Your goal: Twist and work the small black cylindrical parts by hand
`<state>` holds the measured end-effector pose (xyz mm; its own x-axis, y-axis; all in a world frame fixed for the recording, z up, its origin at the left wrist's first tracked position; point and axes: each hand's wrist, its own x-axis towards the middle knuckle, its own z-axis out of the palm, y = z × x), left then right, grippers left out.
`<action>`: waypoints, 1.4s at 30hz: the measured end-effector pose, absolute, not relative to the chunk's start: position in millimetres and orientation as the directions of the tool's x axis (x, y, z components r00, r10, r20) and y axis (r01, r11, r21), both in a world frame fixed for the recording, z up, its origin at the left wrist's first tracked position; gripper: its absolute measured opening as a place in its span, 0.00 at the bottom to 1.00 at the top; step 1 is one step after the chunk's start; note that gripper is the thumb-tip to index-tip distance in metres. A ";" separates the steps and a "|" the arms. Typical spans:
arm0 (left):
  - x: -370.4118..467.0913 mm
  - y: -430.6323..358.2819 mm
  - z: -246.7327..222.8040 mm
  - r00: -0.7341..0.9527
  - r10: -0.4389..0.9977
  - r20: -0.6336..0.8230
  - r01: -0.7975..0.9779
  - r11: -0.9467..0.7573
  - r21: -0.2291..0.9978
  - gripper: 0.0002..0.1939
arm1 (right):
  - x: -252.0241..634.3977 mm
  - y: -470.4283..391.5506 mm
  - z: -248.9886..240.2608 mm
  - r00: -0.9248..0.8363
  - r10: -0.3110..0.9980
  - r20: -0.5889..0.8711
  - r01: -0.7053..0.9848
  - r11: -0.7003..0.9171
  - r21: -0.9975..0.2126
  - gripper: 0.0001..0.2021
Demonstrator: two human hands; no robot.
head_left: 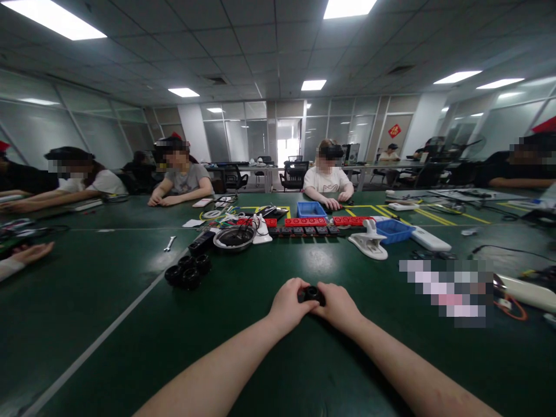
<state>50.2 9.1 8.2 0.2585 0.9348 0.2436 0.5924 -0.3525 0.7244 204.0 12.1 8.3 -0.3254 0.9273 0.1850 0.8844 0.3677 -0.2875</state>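
Both of my hands meet over the green table, closed around a small round black part (311, 293) with a hole or hollow in its top. My left hand (290, 301) grips its left side, thumb across the front. On the other side, my right hand (337, 306) holds it with the fingers curled. The exact kind of the part is hard to make out, since the fingers cover much of it. Left of my hands stands a cluster of several black cylindrical parts (187, 272).
Beyond my hands lie a round metal-rimmed dish (234, 237), a white clip-shaped base (369, 246), red strips (305, 222) and blue trays (393, 230). A wrench (169, 244) rests at left. White devices and cables occupy the right. Other people sit around the table.
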 end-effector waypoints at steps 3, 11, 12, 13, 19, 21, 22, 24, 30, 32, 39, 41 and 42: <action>49.4 10.6 7.2 0.277 0.925 0.260 0.576 -0.377 0.725 0.15 | 200.6 7.5 10.3 -0.311 0.925 0.220 0.918 0.352 -0.184 0.14; 39.6 16.9 9.5 0.432 0.864 0.260 0.469 -0.461 0.753 0.16 | 224.7 20.8 13.1 -0.568 0.818 0.088 0.664 0.519 -0.538 0.12; 39.1 17.1 9.5 0.435 0.863 0.257 0.465 -0.460 0.757 0.17 | 226.4 22.5 13.0 -0.575 0.815 0.072 0.640 0.503 -0.581 0.11; 38.9 17.2 9.3 0.437 0.863 0.255 0.461 -0.458 0.760 0.17 | 227.2 23.7 12.8 -0.572 0.818 0.060 0.625 0.482 -0.615 0.10; 44.2 14.7 4.0 0.373 0.892 0.257 0.479 -0.422 0.769 0.16 | 220.3 21.9 8.0 -0.488 0.869 0.084 0.681 0.438 -0.586 0.08; 47.9 12.7 1.8 0.318 0.911 0.262 0.498 -0.396 0.771 0.16 | 214.6 20.0 5.3 -0.426 0.895 0.128 0.757 0.431 -0.492 0.10; 49.6 11.8 1.0 0.288 0.920 0.267 0.509 -0.383 0.771 0.15 | 211.5 19.0 4.1 -0.391 0.909 0.148 0.796 0.414 -0.442 0.11; 51.7 10.5 0.6 0.234 0.933 0.272 0.531 -0.357 0.769 0.14 | 205.8 17.0 2.8 -0.330 0.929 0.169 0.859 0.369 -0.355 0.11; 44.9 14.0 6.1 0.316 0.916 0.247 0.500 -0.382 0.777 0.14 | 209.1 12.6 11.3 -0.416 0.902 0.118 0.814 0.427 -0.394 0.16; 40.9 15.6 8.6 0.384 0.892 0.237 0.461 -0.408 0.788 0.15 | 216.3 14.1 15.4 -0.530 0.842 0.099 0.704 0.503 -0.502 0.18; 36.4 13.1 13.5 0.491 0.848 0.200 0.402 -0.424 0.812 0.16 | 227.3 22.7 18.0 -0.659 0.752 0.003 0.512 0.452 -0.730 0.10; 37.9 11.9 12.6 0.467 0.858 0.214 0.423 -0.429 0.798 0.16 | 224.3 21.8 16.4 -0.606 0.796 0.000 0.566 0.430 -0.703 0.10; 39.1 11.4 11.6 0.447 0.866 0.225 0.440 -0.432 0.787 0.16 | 221.9 20.7 15.5 -0.568 0.823 0.003 0.608 0.422 -0.672 0.10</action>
